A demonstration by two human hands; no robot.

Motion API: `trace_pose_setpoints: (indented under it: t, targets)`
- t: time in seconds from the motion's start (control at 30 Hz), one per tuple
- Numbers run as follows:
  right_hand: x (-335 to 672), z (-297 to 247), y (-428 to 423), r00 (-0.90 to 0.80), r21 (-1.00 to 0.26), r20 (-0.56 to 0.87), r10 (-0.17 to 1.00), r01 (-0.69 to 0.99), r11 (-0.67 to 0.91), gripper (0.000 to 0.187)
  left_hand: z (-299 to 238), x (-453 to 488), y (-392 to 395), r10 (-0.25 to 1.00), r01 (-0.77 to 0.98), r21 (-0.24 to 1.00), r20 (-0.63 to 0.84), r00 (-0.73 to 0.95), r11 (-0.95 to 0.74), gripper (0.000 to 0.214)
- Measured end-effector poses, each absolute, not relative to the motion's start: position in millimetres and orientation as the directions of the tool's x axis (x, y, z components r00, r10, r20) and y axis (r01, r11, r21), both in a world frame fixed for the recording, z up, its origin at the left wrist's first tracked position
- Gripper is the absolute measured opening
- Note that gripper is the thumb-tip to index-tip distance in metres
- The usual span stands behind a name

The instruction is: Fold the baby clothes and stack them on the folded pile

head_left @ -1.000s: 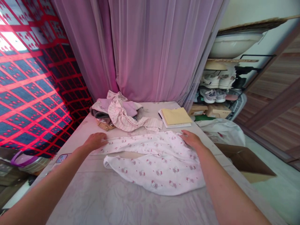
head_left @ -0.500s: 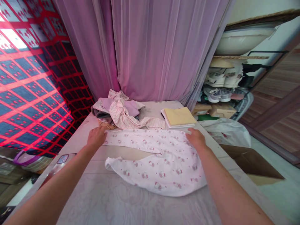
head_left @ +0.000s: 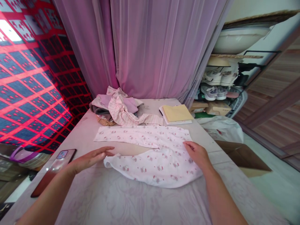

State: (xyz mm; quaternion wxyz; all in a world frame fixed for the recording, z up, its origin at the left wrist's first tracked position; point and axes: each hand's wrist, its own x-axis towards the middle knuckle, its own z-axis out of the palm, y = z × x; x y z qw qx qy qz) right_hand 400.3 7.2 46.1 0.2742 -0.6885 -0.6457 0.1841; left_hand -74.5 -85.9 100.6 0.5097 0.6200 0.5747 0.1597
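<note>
White cat-print garment point(head_left: 150, 168) lies spread on the surface point(head_left: 79, 134), right hand point(head_left: 196, 154) resting on it, fingers curled, any pinch unclear. Left hand point(head_left: 90, 160) sits open just beside it; rumpled clothes point(head_left: 122, 109) lie heaped beyond, not yet laid out.

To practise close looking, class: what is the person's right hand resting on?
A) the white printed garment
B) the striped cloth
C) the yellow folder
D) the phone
A: the right hand lies on the white printed garment, with its fingers spread on the cloth.
</note>
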Motion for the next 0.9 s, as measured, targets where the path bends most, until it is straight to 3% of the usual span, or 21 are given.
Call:
trace_pose_setpoints:
  t: [0.13,0.33,0.53,0.67,0.8,0.9]
  targets:
    - [413.3,52.3,-9.3,0.0,-0.683,0.007,1.0,0.73,0.005,0.037,97.1,-73.6,-91.9,0.875,0.583,0.793,-0.398,0.277,0.176,0.086]
    - [434.3,53.0,-27.5,-0.142,-0.754,-0.102,0.985,0.657,0.017,0.047,93.1,-60.4,-90.8,0.959,0.549,0.819,-0.264,0.102,0.167,0.071]
    - [458.5,48.0,-48.4,-0.381,-0.591,-0.153,0.912,0.775,0.224,0.054,79.9,-64.8,-82.7,0.959,0.502,0.829,-0.136,-0.249,0.248,0.065]
    - [458.7,42.2,-49.0,-0.277,-0.425,-0.026,0.961,0.873,0.24,0.03,73.9,-67.3,-71.8,0.938,0.413,0.871,-0.137,-0.32,0.268,0.065]
    - [449.2,54.1,-33.0,-0.264,-0.475,0.083,0.961,0.837,0.271,0.037,82.7,-71.3,-53.3,0.913,0.37,0.851,-0.266,-0.311,0.374,0.067]
    - [434.5,69.7,-7.5,-0.187,-0.493,0.062,0.98,0.848,0.193,0.034,93.2,-75.1,-30.5,0.913,0.464,0.804,-0.23,-0.337,0.373,0.061]
